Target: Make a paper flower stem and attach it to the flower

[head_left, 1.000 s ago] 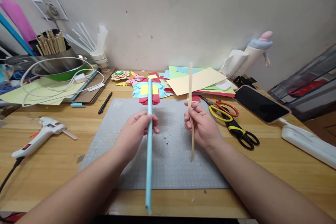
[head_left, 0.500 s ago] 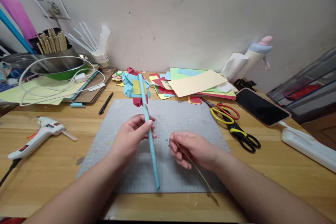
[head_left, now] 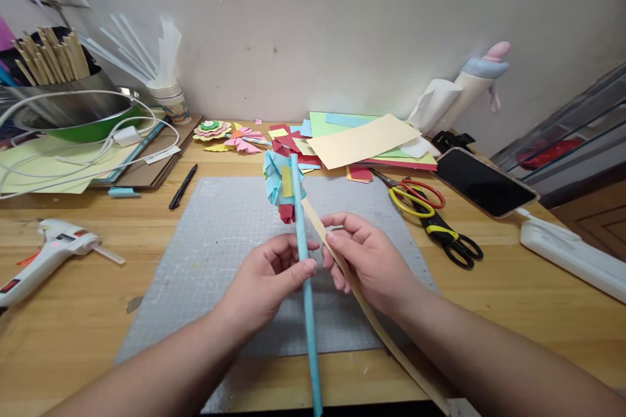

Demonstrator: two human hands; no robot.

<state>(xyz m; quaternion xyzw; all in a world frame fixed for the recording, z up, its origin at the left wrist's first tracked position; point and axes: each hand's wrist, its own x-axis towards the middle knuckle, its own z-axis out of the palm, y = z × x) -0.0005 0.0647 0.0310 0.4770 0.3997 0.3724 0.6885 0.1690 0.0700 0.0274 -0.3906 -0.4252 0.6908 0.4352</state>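
Note:
A paper flower (head_left: 278, 184) in blue with red and yellow pieces tops a long light-blue rolled paper stem (head_left: 304, 287). My left hand (head_left: 267, 280) pinches that stem between thumb and fingers, below the flower head. Between the thumb and fingers of my right hand (head_left: 364, 257) is a long, narrow cream paper strip (head_left: 374, 319). Its upper end lies close against the stem just under the flower; I cannot tell whether it is stuck there. The rest of the strip curves down toward the lower right. Beneath both hands lies a grey cutting mat (head_left: 220, 228).
At left are a white glue gun (head_left: 63, 247), a black pen (head_left: 183, 187) and a green bowl (head_left: 88, 127) by tangled white cable. Finished paper flowers (head_left: 212, 131) and coloured sheets (head_left: 364, 143) line the wall. Scissors (head_left: 430, 215), a phone (head_left: 484, 179) and a power strip (head_left: 572, 257) lie right.
The flower and stem have moved right and toward me. My right hand has turned the strip flat side up and brought its end to the stem. The view has shifted slightly.

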